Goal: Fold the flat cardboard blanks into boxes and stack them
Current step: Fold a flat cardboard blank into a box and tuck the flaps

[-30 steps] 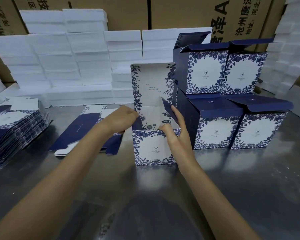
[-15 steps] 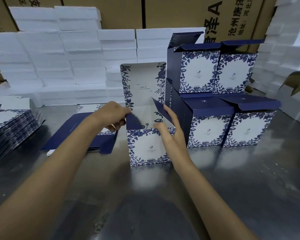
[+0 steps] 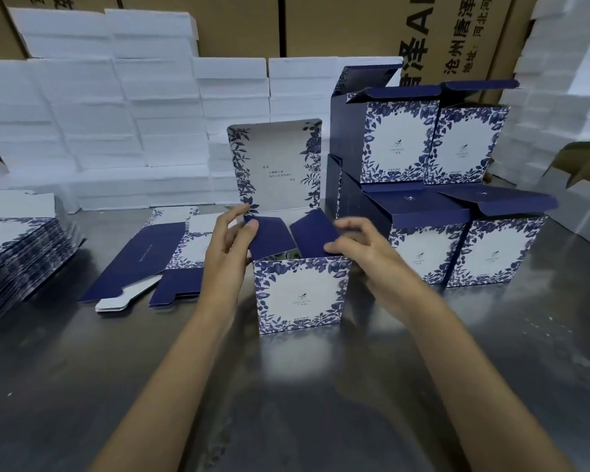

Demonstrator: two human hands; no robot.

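The box in hand [image 3: 300,294] stands upright on the steel worktop [image 3: 321,403], just in front of the person, its blue floral front panel facing the camera and its tall lid panel [image 3: 275,165] standing up at the back. Its two navy side flaps are being folded inward over the open top. The left hand [image 3: 227,253] grips the left flap [image 3: 269,238], thumb on the flap's upper face and fingers [image 3: 230,218] curled behind its edge. The right hand [image 3: 365,248] pinches the right flap [image 3: 315,231] between thumb and loosely curled fingers, tipping it toward the middle. Neither flap lies flat yet; a gap into the box shows between them.

So the step in hand looks like closing the top: dust flaps first, lid after. The next move likely calls for pressing both flaps level, then bringing the lid panel forward and down and tucking its lip behind the front wall without creasing the print.

Just to the right, nearly touching the box, finished boxes [image 3: 450,185] are stacked two high, their lids partly open. To the left, one flat blank [image 3: 157,264] lies printed side up on the worktop, and a thick pile of flat blanks [image 3: 17,253] sits at the left edge. White foam blocks [image 3: 92,114] and brown shipping cartons [image 3: 355,25] fill the back.
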